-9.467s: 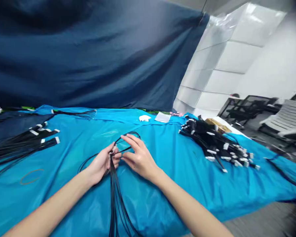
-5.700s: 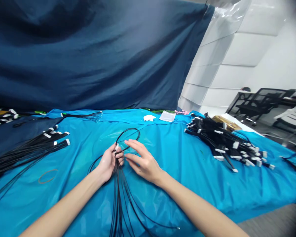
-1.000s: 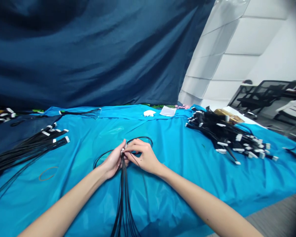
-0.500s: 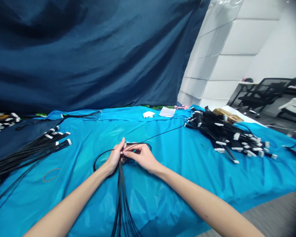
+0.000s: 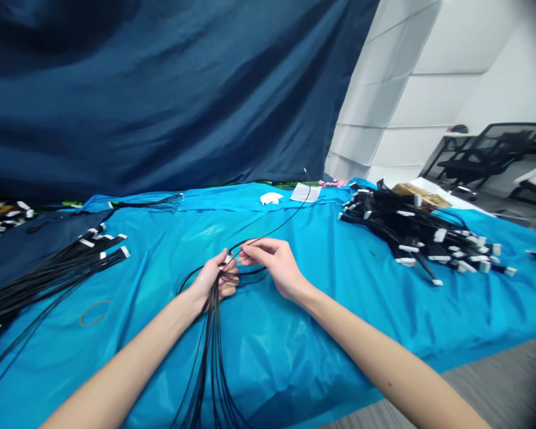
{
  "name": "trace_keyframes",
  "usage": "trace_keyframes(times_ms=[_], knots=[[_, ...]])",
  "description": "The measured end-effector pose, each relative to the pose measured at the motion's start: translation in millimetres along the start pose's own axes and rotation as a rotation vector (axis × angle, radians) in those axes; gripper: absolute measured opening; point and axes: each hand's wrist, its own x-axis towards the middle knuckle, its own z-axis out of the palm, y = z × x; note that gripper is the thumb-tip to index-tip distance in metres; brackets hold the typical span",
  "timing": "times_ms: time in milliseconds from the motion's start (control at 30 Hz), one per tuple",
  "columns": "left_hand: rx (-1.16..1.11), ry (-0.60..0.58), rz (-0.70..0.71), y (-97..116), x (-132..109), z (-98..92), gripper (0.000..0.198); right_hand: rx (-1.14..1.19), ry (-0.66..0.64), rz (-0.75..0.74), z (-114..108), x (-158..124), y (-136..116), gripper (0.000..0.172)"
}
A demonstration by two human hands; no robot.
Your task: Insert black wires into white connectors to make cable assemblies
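My left hand (image 5: pixel 215 281) is closed around a bundle of thin black cables (image 5: pixel 209 351), gripping it near the white connector ends; the cables trail down toward me off the table's near edge. Just to its right, my right hand (image 5: pixel 272 262) pinches one single black cable (image 5: pixel 280 225) between thumb and fingers. That cable rises in an arc up and away toward the back of the table. A loop of black cable lies on the cloth under both hands.
A bright blue cloth (image 5: pixel 339 298) covers the table. A heap of black cables with white connectors (image 5: pixel 415 238) lies at the right. Straight cable bundles (image 5: pixel 49 268) lie at the left beside a rubber band (image 5: pixel 94 311). White scraps (image 5: pixel 304 192) sit at the back below a dark blue curtain (image 5: pixel 161 89).
My right hand has drawn a single cable out from the bundle's end, and its free end has swung up and back. My left hand keeps its grip on the bundle.
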Motion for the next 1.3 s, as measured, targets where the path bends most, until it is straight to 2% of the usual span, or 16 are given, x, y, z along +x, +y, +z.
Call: trace_keyframes(times_ms=[133, 233, 400, 500, 633, 733, 833, 933, 1067, 1233, 1300], knots=[[0.076, -0.016, 0.038, -2.1, -1.3, 1.6, 0.046, 0.006, 0.029, 0.004, -1.1, 3.1, 3.5, 0.015], [0.178, 0.004, 0.175, -4.0, -1.1, 1.1, 0.044, 0.027, 0.052, 0.026, 0.7, 3.3, 2.7, 0.015], [0.384, 0.254, 0.458, -4.3, 1.0, -2.6, 0.051, 0.188, 0.078, 0.026, -8.6, 4.3, -14.9, 0.011], [0.435, 0.339, 0.553, -5.8, 2.5, -4.4, 0.052, 0.374, 0.217, -0.058, -24.8, 9.4, -32.4, 0.009], [0.49, 0.319, 0.529, -10.4, 3.6, -4.5, 0.05, 0.415, 0.389, -0.206, -42.6, 14.8, -48.7, 0.016], [0.5, 0.315, 0.508, -12.4, 3.4, -3.0, 0.047, 0.217, 0.45, -0.348, -41.9, 12.7, -49.5, 0.018], [0.481, 0.332, 0.518, -12.3, 3.5, -2.2, 0.04, -0.188, 0.46, -0.476, -28.9, 4.9, -41.1, 0.015], [0.481, 0.314, 0.569, -11.8, 4.3, -3.1, 0.034, -0.545, 0.242, -0.512, -12.8, -5.3, -27.2, 0.016], [0.55, 0.308, 0.636, -13.4, 3.9, -4.3, 0.035, -0.775, 0.007, -0.61, -1.8, -14.1, -6.5, 0.022], [0.661, 0.357, 0.756, -16.9, -1.7, -0.7, 0.036, -1.054, -0.021, -0.741, -0.6, -15.5, 9.9, 0.018], [0.629, 0.369, 0.732, -18.2, -4.4, 2.1, 0.036, -1.147, -0.041, -0.771, 0.3, -15.2, 12.1, 0.019]])
